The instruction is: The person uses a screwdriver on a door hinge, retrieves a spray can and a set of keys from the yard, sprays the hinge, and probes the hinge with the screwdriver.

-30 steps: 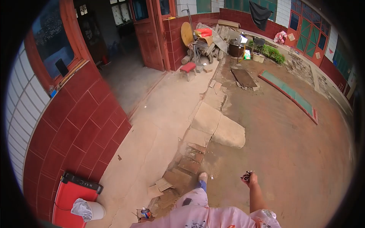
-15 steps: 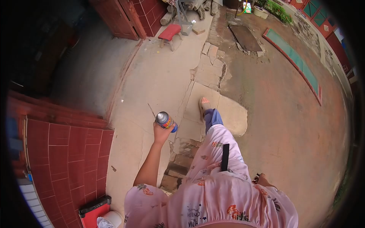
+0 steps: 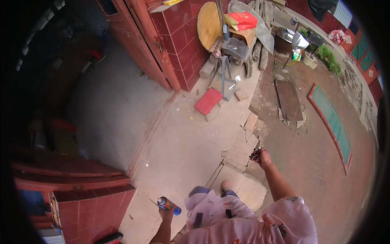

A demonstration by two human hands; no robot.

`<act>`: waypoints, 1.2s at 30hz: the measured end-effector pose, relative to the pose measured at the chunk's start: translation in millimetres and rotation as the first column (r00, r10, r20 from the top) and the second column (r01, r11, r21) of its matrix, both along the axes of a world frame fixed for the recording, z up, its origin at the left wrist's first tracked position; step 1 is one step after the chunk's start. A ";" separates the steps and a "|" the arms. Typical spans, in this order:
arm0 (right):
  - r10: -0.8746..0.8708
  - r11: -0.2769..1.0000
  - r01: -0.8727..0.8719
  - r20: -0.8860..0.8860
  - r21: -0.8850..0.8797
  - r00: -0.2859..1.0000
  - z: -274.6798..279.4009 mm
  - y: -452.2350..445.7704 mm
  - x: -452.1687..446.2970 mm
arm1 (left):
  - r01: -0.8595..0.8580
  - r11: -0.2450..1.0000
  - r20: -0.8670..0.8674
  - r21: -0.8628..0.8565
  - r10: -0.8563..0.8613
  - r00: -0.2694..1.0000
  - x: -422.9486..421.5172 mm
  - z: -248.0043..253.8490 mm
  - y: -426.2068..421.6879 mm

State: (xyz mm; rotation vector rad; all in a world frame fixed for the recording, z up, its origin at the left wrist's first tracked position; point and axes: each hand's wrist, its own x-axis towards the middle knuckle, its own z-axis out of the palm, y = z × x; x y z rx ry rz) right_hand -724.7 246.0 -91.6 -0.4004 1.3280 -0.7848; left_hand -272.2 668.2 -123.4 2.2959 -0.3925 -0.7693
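Observation:
My left hand (image 3: 166, 214) is closed around a spray can (image 3: 170, 204) with a grey top and a blue, brightly printed body. The can is tilted, low in the view over the pale concrete. A thin stick (image 3: 154, 202) juts out to the left beside the can, seemingly from the same hand. My right hand (image 3: 265, 159) is stretched forward above the broken paving, fingers closed on a small dark bundle (image 3: 256, 155). Loops and pale bits show in that bundle, but its kind is too small to make out.
A red-topped stool (image 3: 209, 101) stands ahead, beside a grey long-handled dustpan (image 3: 228, 87). Logs (image 3: 267, 18) and a round wooden board (image 3: 209, 25) lean by the tiled wall. Left is an open red door (image 3: 138, 40). Cracked slabs (image 3: 239, 154) edge the path; a glazed frame (image 3: 331, 126) lies right.
The view has tilted up and moved forward, bringing more of the log pile into sight. My right hand has swung from beside my body to the front. My left hand still holds the can.

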 end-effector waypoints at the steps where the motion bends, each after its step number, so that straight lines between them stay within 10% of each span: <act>1: 0.048 0.999 -0.048 -0.006 0.010 0.999 16.8 -37.3 29.1 | -0.017 0.993 0.086 0.120 0.006 0.996 11.8 -8.1 2.2; 5: 0.172 0.979 -0.172 0.015 0.106 0.985 54.4 -122.0 121.4 | -0.049 0.991 0.056 0.125 0.042 0.998 38.7 39.1 -37.6; 8: 0.147 0.966 -0.169 0.123 0.197 0.982 57.4 -157.4 167.0 | 0.042 0.745 0.200 0.666 -0.233 0.952 90.5 -1.9 -65.2; 9: 0.181 0.957 -0.206 0.136 0.205 0.974 87.9 -164.2 181.7 | 0.133 0.685 0.015 0.717 -0.205 0.979 124.1 -33.4 -66.8; 12: 0.076 0.966 -0.107 0.137 0.236 0.988 140.8 -198.0 209.2 | -0.108 0.928 0.051 0.357 0.096 0.994 128.8 73.5 -173.1; 22: 0.077 0.997 -0.075 0.072 -0.029 0.994 294.7 -431.1 265.4 | 0.004 0.984 0.122 -0.176 0.017 0.992 217.5 146.5 -468.7; 36: 0.454 0.795 -0.321 0.155 -0.516 0.877 498.5 -797.0 425.2 | -0.290 0.918 0.154 -0.270 0.339 0.928 56.1 274.6 -637.5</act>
